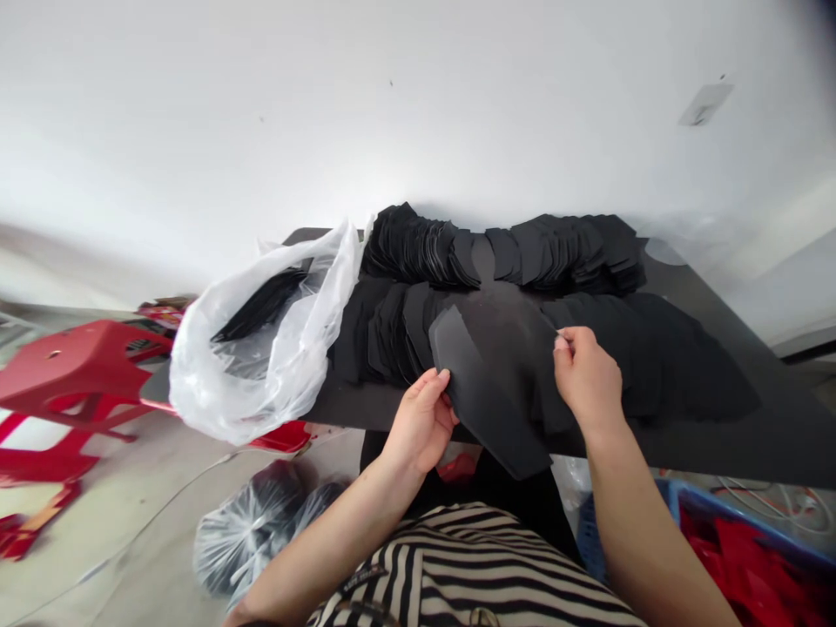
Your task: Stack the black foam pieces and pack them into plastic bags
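A flat black sheet piece (491,405) with an angular outline is pinched at its left edge by my left hand (428,418), thumb on top. It hangs slantwise over the table's front edge. My right hand (586,374) is closed, thumb against fingertips, above the right part of the front row of black pieces (659,357). Whatever lies in that pinch is too small to make out. More overlapping black pieces (385,331) fan out left of the sheet. Behind them runs a second row of black pieces (568,248) along the wall.
An open white plastic bag (293,348) with black pieces inside stands on the left of the dark table (777,409). Red stools (84,366) are at far left. Tied bags (248,522) lie on the floor. A blue crate (738,505) holds red material at lower right.
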`<state>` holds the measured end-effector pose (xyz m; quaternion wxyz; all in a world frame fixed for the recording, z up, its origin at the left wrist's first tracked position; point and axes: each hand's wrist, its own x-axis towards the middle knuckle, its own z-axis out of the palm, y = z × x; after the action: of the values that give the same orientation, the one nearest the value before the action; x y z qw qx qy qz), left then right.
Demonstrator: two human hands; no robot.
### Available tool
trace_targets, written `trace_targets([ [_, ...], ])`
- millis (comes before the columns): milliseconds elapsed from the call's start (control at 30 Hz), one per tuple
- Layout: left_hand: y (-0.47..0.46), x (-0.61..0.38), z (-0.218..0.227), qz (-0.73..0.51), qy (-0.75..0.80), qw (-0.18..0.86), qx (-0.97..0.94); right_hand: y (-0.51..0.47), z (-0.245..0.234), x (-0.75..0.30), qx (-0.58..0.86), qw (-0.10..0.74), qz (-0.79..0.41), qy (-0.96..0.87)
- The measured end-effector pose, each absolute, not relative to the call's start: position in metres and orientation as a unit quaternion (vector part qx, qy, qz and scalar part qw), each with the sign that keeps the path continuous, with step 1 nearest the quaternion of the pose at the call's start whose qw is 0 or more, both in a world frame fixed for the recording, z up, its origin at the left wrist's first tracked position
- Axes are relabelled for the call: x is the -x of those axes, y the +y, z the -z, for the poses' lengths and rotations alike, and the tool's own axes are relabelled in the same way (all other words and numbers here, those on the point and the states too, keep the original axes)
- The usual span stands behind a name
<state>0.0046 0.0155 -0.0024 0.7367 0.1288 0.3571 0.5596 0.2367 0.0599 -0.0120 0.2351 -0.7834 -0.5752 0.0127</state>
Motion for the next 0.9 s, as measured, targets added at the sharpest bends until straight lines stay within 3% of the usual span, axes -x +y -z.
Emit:
trace_targets([
  [100, 0.017, -0.006, 0.004, -0.554, 0.361, 0.739, -0.126, 0.062, 0.02, -0.245, 0.781, 0.207, 0.022, -0.589],
  [267, 0.017, -0.009, 0.009, -0.565, 0.361, 0.726, -0.153, 0.038, 0.004, -0.206, 0.632, 0.345, 0.009, -0.694],
  [433, 0.015, -0.006, 0.013, -0.583, 0.355, 0.712, -0.166, 0.013, -0.011, -0.151, 0.556, 0.336, 0.011, -0.76],
  [567, 0.012, 0.002, 0.015, -0.595, 0.353, 0.704, -0.161, 0.008, -0.008, -0.133, 0.517, 0.38, 0.018, -0.767],
  [733, 0.009, 0.014, 0.016, -0.607, 0.355, 0.694, -0.152, 0.014, -0.012, -0.126, 0.476, 0.435, -0.119, -0.755],
  [900, 0.01, 0.031, 0.016, -0.637, 0.354, 0.674, -0.118, 0.049, -0.004, -0.133, 0.542, 0.502, -0.319, -0.593],
])
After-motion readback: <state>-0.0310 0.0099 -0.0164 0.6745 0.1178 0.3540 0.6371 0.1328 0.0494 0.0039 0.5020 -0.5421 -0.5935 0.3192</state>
